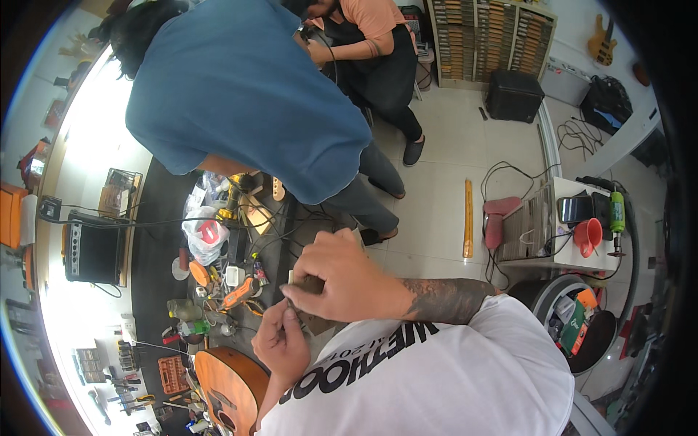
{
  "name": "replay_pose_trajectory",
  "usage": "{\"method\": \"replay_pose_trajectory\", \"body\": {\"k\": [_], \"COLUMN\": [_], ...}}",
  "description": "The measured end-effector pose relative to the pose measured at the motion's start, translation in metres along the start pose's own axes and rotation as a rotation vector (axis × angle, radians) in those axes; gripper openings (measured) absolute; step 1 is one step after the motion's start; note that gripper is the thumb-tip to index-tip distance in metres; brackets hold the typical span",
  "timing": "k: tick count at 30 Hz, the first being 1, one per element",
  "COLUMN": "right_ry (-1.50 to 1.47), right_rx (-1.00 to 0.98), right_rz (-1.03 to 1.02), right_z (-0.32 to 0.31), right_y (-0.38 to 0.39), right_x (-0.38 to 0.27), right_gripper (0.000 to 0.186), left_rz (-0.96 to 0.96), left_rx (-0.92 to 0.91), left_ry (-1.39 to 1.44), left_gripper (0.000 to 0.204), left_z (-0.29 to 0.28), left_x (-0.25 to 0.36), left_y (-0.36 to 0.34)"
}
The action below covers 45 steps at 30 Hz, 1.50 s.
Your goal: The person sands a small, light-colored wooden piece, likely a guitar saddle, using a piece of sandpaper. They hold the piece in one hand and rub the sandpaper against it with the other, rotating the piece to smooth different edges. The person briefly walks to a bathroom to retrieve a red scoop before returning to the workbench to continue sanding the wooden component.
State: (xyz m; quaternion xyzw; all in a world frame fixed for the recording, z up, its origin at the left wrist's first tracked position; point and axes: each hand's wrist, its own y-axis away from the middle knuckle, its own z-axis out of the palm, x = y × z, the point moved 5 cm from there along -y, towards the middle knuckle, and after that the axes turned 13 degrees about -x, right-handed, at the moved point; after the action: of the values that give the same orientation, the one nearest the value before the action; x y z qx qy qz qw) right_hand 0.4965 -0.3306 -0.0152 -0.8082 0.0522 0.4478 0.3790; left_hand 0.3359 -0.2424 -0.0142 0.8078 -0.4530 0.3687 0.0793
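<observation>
- Our right hand (347, 280) reaches in from the right, back upward, with its fingers curled and the thumb close to the forefinger; we cannot tell whether they are clamped on anything.
- Our left hand (282, 343) is just beside it, nearer and to the left, thumb and forefinger tips almost together; what lies between them is too small for us to tell.
- The brown piece (317, 324) is below our right hand, mostly hidden by it, so we cannot make out its full shape.
- To our left runs the dark worktop (156, 243), crowded with an orange tool (241, 294), a plastic bag (206, 248) and, farther off, a yellow drill (231, 201).
- At the near left we see a guitar (227, 367), its body partly behind our left forearm.
- On the far side a co-worker in a blue shirt (240, 94) bends over the worktop; beyond, we see another in a peach shirt (371, 23).
- To our right, a yellow strip (468, 218) lies on the tiled floor (432, 211).
- Farther right, we see a red cup (587, 236) near a phone (576, 209).
</observation>
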Motion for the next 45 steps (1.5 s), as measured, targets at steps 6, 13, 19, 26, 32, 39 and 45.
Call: {"method": "replay_pose_trajectory", "body": {"k": [6,13,19,26,32,39,45], "right_ry": [0.072,0.122,-0.027,-0.091,-0.019,-0.046,-0.025], "right_rx": [0.044,0.031,0.391,-0.055,0.005,0.026,0.022], "right_rz": [0.04,0.065,0.327,0.165,0.229,0.35,0.364], "right_z": [-0.043,-0.06,-0.128,-0.053,-0.041,-0.052,-0.057], "right_y": [0.007,0.006,0.009,0.011,0.006,0.009,0.015], "right_x": [0.001,-0.002,0.015,-0.016,-0.013,-0.01,-0.011], "right_gripper": [0.017,0.015,0.02,0.019,0.016,0.018,0.02], "left_rz": [0.114,0.105,0.076,0.179,0.203,0.237,0.389], "left_rx": [-0.041,-0.128,-0.094,-0.054,-0.096,-0.112,-0.103], "left_ry": [0.066,0.175,0.258,0.303,0.269,0.274,0.223], "left_gripper": [0.013,0.013,0.011,0.015,0.015,0.018,0.018], "left_z": [0.017,0.02,0.016,0.011,0.009,0.016,0.019], "left_x": [0.025,0.036,0.036,0.038,0.041,0.042,0.047], "left_y": [-0.006,-0.011,-0.014,-0.018,-0.018,-0.018,-0.023]}}
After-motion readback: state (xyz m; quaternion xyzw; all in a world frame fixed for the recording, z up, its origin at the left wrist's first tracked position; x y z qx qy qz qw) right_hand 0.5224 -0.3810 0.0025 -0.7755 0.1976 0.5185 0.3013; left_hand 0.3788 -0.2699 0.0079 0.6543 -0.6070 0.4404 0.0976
